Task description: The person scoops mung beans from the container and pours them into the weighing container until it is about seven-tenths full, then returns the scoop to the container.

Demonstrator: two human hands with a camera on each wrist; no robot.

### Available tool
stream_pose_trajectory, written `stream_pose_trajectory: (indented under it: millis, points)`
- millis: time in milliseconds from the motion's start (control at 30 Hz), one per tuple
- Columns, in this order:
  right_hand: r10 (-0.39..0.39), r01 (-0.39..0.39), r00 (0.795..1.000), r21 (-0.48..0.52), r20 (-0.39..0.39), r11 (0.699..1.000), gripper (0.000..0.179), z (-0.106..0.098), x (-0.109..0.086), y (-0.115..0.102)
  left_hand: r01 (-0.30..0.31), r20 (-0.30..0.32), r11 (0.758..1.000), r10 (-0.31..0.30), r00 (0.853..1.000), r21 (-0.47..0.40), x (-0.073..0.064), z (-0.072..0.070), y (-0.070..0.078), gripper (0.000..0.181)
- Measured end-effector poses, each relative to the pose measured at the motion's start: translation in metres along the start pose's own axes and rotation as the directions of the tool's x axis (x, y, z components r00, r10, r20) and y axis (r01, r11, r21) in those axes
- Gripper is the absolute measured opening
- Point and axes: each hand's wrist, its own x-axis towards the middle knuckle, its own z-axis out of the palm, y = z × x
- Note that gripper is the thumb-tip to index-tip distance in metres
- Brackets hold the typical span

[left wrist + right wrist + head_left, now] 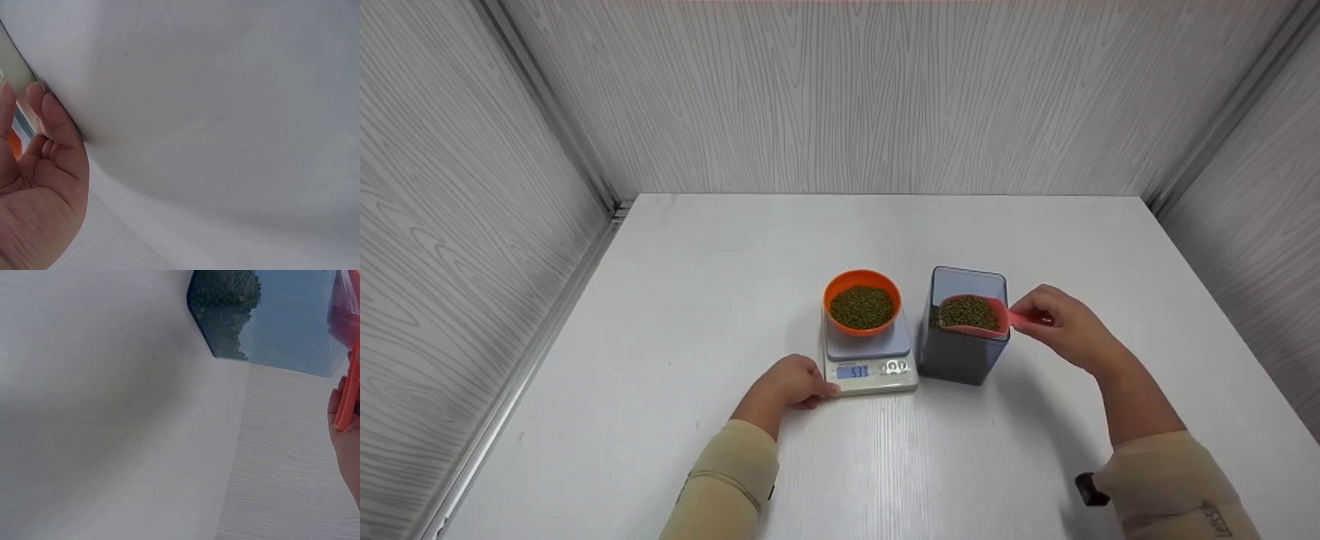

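Observation:
My right hand (1061,326) grips the handle of a red scoop (1003,316) heaped with small green beans, probably mung beans. The scoop is at the mouth of a tall translucent grey container (960,364); through its wall, beans show in the lower part in the right wrist view. Left of it, an orange bowl (862,330) of the same beans sits on a white kitchen scale (877,386) whose display appears to read 533. My left hand (795,381) pinches the scale's front left corner, thumb on top and fingers curled at the side.
Everything stands on a white table (697,285). Pale wood-grain panels (885,97) rise behind it and at both sides. The container stands close beside the scale's right edge.

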Motion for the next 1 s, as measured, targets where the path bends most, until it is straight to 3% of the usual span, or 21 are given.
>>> stream_pose_trajectory:
  millis: [433, 1000]
  points:
    - [-0.026, 0.025, 1.000, -0.019, -0.013, 0.999, 0.012, 0.001, 0.004, 0.004, -0.002, -0.010, 1.000, 0.003, 1.000, 0.022, 0.000, 0.000, -0.001, 0.030]
    - [-0.033, 0.033, 0.999, -0.092, 0.005, 0.995, 0.014, 0.005, 0.034, -0.032, -0.005, 0.000, 1.000, 0.005, 1.000, 0.029, -0.004, -0.001, 0.002, 0.029]
